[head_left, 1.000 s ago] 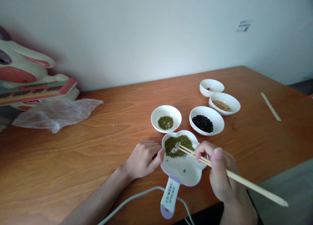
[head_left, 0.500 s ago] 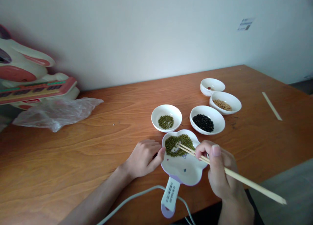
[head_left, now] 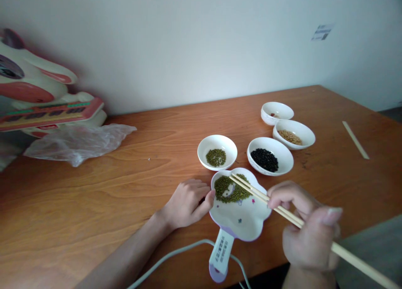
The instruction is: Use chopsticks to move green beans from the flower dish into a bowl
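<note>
A white flower-shaped dish (head_left: 241, 226) with a purple rim and a short labelled handle holds green mung beans (head_left: 240, 193) in its far part. My left hand (head_left: 190, 201) rests on the table at the dish's left side, fingers curled and thumb on the rim. In my right hand (head_left: 309, 226), somewhat blurred, is a pair of wooden chopsticks (head_left: 257, 193). Their tips are over the far edge of the beans; whether they pinch one I cannot tell. Just behind the dish stands a white bowl (head_left: 230, 153) with more mung beans.
Right of it are white bowls of black beans (head_left: 285, 159), of tan beans (head_left: 309, 140), and of a few reddish bits (head_left: 266, 118). A paper strip (head_left: 355, 139) lies far right. A plastic bag (head_left: 81, 144) and toy keyboard (head_left: 75, 109) stand left. A cable (head_left: 176, 252) passes under the handle.
My right hand has moved right and turned, with the chopsticks still in it. Their tips have shifted from the middle of the beans to the far edge. The left hand stays at the dish.
</note>
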Motion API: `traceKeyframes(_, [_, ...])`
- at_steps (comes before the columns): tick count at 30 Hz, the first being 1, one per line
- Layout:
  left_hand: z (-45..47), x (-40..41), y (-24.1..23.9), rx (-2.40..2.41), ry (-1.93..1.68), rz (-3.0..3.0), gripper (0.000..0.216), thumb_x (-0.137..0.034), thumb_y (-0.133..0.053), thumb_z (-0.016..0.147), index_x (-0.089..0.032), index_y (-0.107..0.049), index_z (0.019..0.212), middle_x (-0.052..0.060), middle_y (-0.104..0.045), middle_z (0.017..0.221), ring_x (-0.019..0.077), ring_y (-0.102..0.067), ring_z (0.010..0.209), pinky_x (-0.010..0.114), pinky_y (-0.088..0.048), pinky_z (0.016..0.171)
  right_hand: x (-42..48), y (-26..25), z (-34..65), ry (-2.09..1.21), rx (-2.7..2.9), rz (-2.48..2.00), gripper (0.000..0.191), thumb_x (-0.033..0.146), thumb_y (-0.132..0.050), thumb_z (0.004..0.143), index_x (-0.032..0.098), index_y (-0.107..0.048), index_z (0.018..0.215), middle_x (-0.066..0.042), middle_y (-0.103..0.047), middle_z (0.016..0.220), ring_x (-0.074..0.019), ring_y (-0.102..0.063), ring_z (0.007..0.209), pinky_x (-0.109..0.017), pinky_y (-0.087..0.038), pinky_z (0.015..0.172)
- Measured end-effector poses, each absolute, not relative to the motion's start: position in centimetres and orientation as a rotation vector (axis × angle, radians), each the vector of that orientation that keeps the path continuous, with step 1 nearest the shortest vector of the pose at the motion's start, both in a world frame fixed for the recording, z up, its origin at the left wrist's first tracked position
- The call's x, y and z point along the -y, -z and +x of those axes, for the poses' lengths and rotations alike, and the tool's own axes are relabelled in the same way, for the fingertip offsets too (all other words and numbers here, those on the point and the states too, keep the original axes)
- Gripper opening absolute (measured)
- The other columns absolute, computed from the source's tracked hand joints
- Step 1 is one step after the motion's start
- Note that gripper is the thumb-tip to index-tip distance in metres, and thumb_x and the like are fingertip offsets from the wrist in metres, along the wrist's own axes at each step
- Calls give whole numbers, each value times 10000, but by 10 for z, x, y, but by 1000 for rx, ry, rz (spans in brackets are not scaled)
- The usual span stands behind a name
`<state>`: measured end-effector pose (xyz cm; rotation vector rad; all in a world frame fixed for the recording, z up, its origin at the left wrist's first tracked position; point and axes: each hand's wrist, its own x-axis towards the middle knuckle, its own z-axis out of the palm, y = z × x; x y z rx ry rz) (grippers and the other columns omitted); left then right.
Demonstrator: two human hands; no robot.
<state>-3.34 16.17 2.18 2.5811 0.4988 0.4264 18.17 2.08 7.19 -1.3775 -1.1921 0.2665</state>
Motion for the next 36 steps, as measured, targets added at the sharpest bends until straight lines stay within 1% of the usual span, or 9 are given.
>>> traceKeyframes(2, [-34,-162,-21,-503,-419,2579,473,-310,-326,1138,-208,-535,726,34,-633,692,179,-539,651,337,-398,683,-32,-75,176,-249,1139,-1366,727,672,-198,1074,247,-664,714,-77,-658,748,-233,-602,699,-378,-403,592])
traceKeyframes(4, [-35,-162,-19,-516,-407,2580,470,-317,-324,1138,-207,-531,730,37,-636,699,181,-537,656,337,-391,686,-45,-77,169,-254,1102,-1367,729,694,-198,1063,241,-643,703,-72,-625,717,-219,-568,642,-378,-386,570])
traceKeyframes(8, [-35,-162,-19,-535,-393,2582,465,-326,-325,1138,-206,-513,729,32,-635,703,180,-532,655,335,-388,693,-56,-75,163,-310,1090,-1417,706,690,-198,1064,238,-621,724,-53,-568,661,-203,-517,599,-370,-360,555])
traceKeyframes(13, [-34,-162,-20,-513,-398,2574,469,-321,-311,1140,-208,-501,727,32,-644,713,183,-536,663,334,-385,698,-31,-59,185,-256,1103,-1431,710,626,-156,1083,240,-654,757,-89,-641,766,-251,-592,743,-384,-378,600])
traceKeyframes(15, [-33,-162,-21,-508,-404,2571,470,-320,-308,1141,-209,-492,723,29,-634,707,182,-533,660,333,-382,697,-18,-55,196,-255,1161,-1455,715,617,-141,1085,243,-657,761,-85,-634,751,-258,-596,755,-386,-380,610])
traceKeyframes(18, [-33,-162,-20,-507,-412,2568,466,-320,-311,1142,-210,-482,722,25,-624,707,180,-527,659,334,-385,702,-7,-54,203,-342,1245,-1452,684,602,-159,1095,244,-646,774,-58,-613,727,-231,-580,710,-374,-382,613])
traceKeyframes(22, [-34,-162,-20,-513,-411,2567,466,-318,-314,1142,-209,-488,725,23,-630,712,179,-525,658,337,-385,701,-7,-61,195,-480,1249,-1499,644,619,-205,1096,235,-602,765,-34,-598,717,-193,-530,646,-357,-348,596])
traceKeyframes(27, [-34,-162,-19,-512,-426,2574,469,-329,-322,1142,-207,-496,723,18,-628,706,177,-518,656,342,-380,695,-14,-64,187,-478,1269,-1583,646,628,-211,1096,231,-580,744,-26,-575,688,-185,-511,641,-346,-357,618])
traceKeyframes(36, [-33,-162,-19,-505,-432,2576,458,-316,-327,1140,-206,-499,729,17,-631,712,175,-522,659,341,-381,698,-16,-50,198,-486,1385,-1532,598,534,-196,1127,235,-593,795,-12,-584,697,-166,-525,622,-327,-372,601])
